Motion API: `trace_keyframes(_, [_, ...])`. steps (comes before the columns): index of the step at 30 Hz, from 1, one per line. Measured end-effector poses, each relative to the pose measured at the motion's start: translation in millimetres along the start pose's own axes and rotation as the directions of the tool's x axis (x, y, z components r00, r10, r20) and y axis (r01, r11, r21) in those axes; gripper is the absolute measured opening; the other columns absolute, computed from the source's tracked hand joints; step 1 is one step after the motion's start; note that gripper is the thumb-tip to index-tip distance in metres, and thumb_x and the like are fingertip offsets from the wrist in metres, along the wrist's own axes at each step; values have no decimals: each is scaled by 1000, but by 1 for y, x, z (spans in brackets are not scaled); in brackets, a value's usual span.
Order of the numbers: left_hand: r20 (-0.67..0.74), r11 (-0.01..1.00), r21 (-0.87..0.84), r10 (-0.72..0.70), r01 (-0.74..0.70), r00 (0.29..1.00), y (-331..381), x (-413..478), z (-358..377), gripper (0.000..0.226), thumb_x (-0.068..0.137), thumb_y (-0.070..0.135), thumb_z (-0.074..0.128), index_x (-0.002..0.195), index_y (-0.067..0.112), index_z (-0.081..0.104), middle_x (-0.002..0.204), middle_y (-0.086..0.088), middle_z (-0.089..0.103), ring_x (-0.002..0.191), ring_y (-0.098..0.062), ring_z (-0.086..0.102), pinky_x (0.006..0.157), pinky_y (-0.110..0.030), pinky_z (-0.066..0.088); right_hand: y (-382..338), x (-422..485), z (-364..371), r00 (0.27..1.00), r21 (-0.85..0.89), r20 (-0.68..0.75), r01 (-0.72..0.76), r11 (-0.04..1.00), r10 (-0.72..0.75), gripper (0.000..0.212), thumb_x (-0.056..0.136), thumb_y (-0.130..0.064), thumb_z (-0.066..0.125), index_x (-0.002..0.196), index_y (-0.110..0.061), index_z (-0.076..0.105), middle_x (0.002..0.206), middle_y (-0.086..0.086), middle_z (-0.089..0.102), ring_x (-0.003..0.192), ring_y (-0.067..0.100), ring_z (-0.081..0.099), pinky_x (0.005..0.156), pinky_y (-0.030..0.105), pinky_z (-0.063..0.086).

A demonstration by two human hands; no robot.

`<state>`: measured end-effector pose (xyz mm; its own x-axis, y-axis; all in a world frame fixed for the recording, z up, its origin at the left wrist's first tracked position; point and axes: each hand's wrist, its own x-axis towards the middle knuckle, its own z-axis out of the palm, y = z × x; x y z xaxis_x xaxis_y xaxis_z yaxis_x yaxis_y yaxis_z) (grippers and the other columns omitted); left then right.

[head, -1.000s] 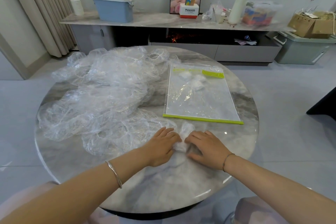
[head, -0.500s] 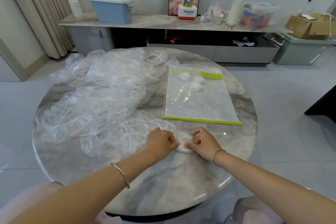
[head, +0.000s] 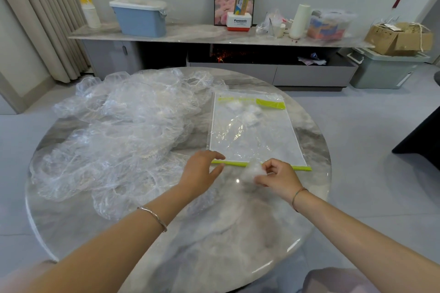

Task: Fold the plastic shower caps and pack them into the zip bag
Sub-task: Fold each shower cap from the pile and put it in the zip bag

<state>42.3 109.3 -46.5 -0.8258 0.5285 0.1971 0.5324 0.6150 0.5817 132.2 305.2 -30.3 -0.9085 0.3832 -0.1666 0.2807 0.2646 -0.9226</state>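
Marble table [head: 214, 233], right hand [head: 278, 177] pinching the folded cap [head: 250, 171] — looks flimsy, springy, so squeeze the whole wad — left hand [head: 202, 169] relaxed, empty.

Round marble table [head: 214, 240]; loose shower caps [head: 119, 135] left; zip bag [head: 257, 135] right
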Motion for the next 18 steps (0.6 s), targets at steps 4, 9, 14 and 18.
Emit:
trace_keyframes(4, [27,988,144,44,-48,999,-1,30,13,39,89,37,61,126,23,56,128,5,56,118,-16,48,95,-26,37,6,8,-17,994,-86,-46,99,991,-103,26,71,0,76,70,-14,55,71,-3,56,53,1,53,59,12,44])
trace_keyframes(9, [176,948,269,122,-167,977,4,60,29,35,84,41,67,116,27,61,126,6,54,114,-16,47,91,-27,37,11,16,-24,975,-148,-58,204,968,-214,23,74,-7,76,70,-16,55,72,-4,59,65,9,58,70,17,51])
trace_keyframes(14, [223,984,149,63,-97,973,-5,70,33,26,82,39,70,102,24,66,108,3,59,98,-12,53,83,-27,45,13,21,-30,975,-164,-62,201,966,-213,23,75,-8,76,71,-18,55,77,-3,61,69,11,59,71,15,51])
trace_keyframes(18, [233,997,-70,57,-41,971,-14,72,29,10,80,23,75,86,20,68,97,-3,62,86,-13,55,86,-35,48,15,20,-35,975,-147,-88,188,971,-202,20,75,-10,76,73,-14,57,78,-3,61,69,10,58,67,10,48])
